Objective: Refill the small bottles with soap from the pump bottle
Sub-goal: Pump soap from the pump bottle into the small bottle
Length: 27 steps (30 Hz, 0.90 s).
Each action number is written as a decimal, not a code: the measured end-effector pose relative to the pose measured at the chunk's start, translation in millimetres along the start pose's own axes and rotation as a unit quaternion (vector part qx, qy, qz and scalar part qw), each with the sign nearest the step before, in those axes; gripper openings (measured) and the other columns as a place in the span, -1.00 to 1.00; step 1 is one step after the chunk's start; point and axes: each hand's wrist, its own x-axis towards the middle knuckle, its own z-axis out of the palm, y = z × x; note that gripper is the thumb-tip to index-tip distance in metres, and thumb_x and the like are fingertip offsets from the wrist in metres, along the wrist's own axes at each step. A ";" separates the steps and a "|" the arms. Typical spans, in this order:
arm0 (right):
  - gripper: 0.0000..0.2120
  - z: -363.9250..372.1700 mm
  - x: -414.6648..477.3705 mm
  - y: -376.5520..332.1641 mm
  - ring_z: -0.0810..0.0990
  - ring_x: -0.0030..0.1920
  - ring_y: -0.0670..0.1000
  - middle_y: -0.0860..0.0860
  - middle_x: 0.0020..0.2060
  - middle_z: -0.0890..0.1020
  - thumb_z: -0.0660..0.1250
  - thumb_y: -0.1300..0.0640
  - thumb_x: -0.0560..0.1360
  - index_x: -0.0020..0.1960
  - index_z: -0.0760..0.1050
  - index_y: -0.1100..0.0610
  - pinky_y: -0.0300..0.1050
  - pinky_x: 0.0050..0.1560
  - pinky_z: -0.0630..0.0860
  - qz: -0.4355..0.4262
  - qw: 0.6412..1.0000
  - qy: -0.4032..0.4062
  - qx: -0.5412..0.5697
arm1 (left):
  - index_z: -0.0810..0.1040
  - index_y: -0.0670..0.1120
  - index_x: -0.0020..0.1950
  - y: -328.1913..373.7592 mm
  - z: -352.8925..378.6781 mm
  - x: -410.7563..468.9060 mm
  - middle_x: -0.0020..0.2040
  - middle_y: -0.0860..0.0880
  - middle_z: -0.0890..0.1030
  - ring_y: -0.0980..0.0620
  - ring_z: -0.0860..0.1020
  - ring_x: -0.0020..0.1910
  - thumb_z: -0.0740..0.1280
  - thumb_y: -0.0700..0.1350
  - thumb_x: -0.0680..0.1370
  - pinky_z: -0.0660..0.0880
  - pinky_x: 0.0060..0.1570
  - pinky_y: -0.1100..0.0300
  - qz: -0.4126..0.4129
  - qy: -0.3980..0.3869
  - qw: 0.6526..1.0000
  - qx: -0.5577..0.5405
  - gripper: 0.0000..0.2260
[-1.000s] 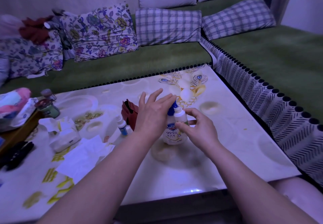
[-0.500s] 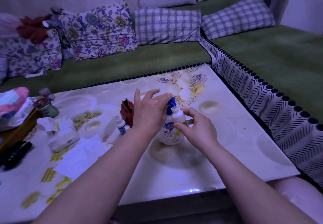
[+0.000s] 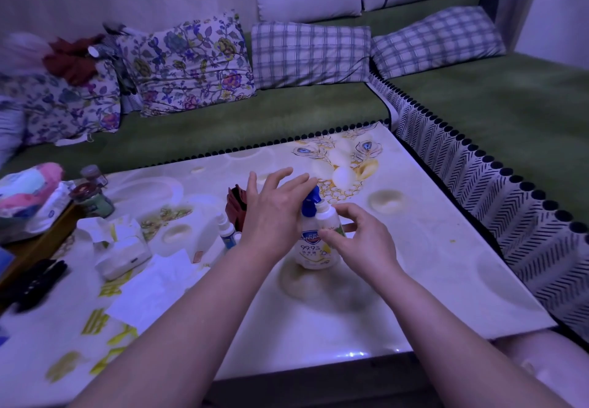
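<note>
A white pump bottle [image 3: 309, 250] with a blue pump head [image 3: 309, 204] stands upright mid-table. My left hand [image 3: 272, 215] lies over the pump head from the left, fingers straight and spread. My right hand [image 3: 361, 240] pinches a small white bottle [image 3: 327, 216] between thumb and fingers, holding it upright against the pump bottle's right side, just by the nozzle. A second small bottle [image 3: 227, 233] with a blue label stands on the table [image 3: 414, 274] to the left of my left wrist, partly hidden by it.
A dark red pouch [image 3: 235, 205] stands behind my left hand. A tissue box [image 3: 122, 253], loose white papers [image 3: 153, 286], two jars [image 3: 92, 199] and black objects [image 3: 32, 283] fill the table's left side. A green sofa [image 3: 478, 114] wraps round the back and right.
Both hands stay at the pump bottle. My left hand has shifted a little to the left, so more of the blue pump head shows. The small bottle remains by the nozzle.
</note>
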 end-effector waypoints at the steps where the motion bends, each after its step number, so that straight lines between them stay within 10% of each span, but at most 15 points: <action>1: -0.67 0.6 -1.1 -0.3 0.59 -0.03 -0.17 -0.26 0.01 0.59 0.46 -0.05 0.35 0.08 0.50 -0.20 -0.09 -0.04 0.53 -0.003 1.000 0.004 0.001 | 0.55 -0.01 0.25 -1.7 2.1 -2.3 0.18 0.03 0.62 -0.13 0.47 0.28 0.38 -0.30 0.37 0.16 0.28 -0.41 0.003 0.013 1.000 0.002 -0.54; 27: -0.67 16.0 -3.8 6.7 0.57 -0.07 -0.12 -0.13 -0.01 0.54 0.47 -0.02 0.34 0.08 0.51 -0.13 -0.10 -0.05 0.50 -0.002 0.999 0.025 0.030 | 0.44 -0.02 0.38 -2.8 1.9 -11.0 0.34 0.06 0.50 -0.10 0.23 0.48 0.31 -0.36 0.33 0.01 0.39 -0.26 0.003 -0.040 0.999 -0.009 -0.38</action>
